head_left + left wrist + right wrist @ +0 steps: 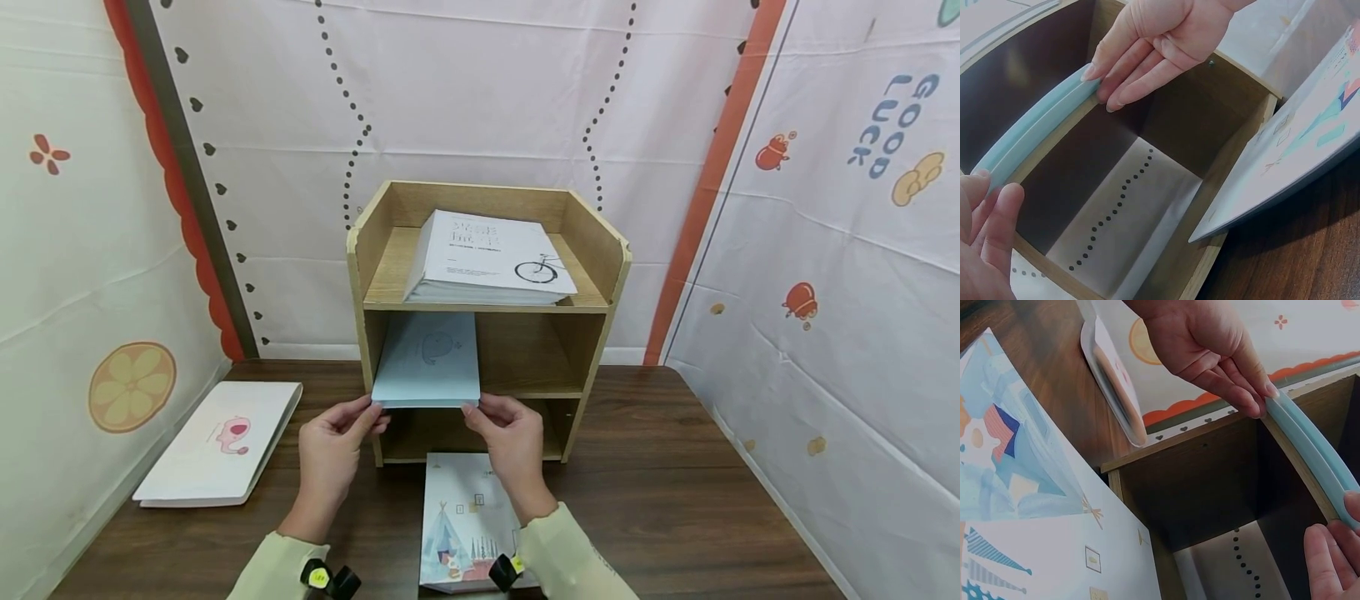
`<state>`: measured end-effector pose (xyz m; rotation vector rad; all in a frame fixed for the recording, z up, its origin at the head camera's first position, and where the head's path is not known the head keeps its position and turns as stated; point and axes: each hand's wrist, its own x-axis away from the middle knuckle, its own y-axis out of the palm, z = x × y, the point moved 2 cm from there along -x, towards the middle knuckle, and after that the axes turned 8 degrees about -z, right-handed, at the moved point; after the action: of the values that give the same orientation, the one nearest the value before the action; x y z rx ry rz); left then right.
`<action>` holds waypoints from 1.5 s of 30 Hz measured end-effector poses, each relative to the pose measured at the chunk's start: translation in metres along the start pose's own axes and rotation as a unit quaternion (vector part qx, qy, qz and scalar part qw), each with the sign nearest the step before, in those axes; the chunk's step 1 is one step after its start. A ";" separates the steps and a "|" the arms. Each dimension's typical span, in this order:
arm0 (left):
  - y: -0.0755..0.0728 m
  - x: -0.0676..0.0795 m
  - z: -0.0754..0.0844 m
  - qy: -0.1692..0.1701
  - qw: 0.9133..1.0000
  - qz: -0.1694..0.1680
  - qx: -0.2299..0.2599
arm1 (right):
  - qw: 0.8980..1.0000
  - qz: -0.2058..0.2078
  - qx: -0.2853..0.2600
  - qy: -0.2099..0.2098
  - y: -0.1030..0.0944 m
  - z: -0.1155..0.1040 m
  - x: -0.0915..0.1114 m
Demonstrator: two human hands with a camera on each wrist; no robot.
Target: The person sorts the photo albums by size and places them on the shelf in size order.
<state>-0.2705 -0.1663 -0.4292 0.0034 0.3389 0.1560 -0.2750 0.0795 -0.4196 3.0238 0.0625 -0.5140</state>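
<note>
A thin light-blue notebook with a small whale-like drawing lies on the left part of the middle level of a wooden shelf. Its near edge reaches the shelf's front. My left hand pinches the near left corner, thumb on top and fingers below. At the near right corner my right hand holds it the same way. In the left wrist view the notebook's spine-like blue edge runs along the board between both hands. Below, a book with a tent picture lies on the table, partly behind the right forearm.
On the shelf's top level rests a thick white stack of books with a bicycle drawing on the cover. A white notebook with a pink elephant lies at left on the dark wooden table. Printed cloth walls surround the table.
</note>
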 end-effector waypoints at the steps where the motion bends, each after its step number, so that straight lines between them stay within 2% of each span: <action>1: 0.000 0.000 0.000 0.002 1.000 0.001 -0.001 | 1.000 0.001 0.001 -0.002 0.000 0.000 0.000; 17: 0.002 -0.001 -0.001 0.018 1.000 0.025 0.002 | 1.000 0.007 -0.007 -0.010 0.002 0.002 -0.002; 26: 0.003 -0.002 -0.002 0.025 0.999 0.027 0.003 | 1.000 0.015 -0.006 -0.018 0.002 0.006 -0.003; 45: 0.004 -0.005 -0.009 0.068 0.997 0.042 0.001 | 0.999 0.026 -0.007 -0.033 0.003 0.006 -0.005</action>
<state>-0.2791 -0.1630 -0.4358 0.0099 0.4745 0.2388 -0.2813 0.0764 -0.4240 2.9839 -0.0176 -0.6046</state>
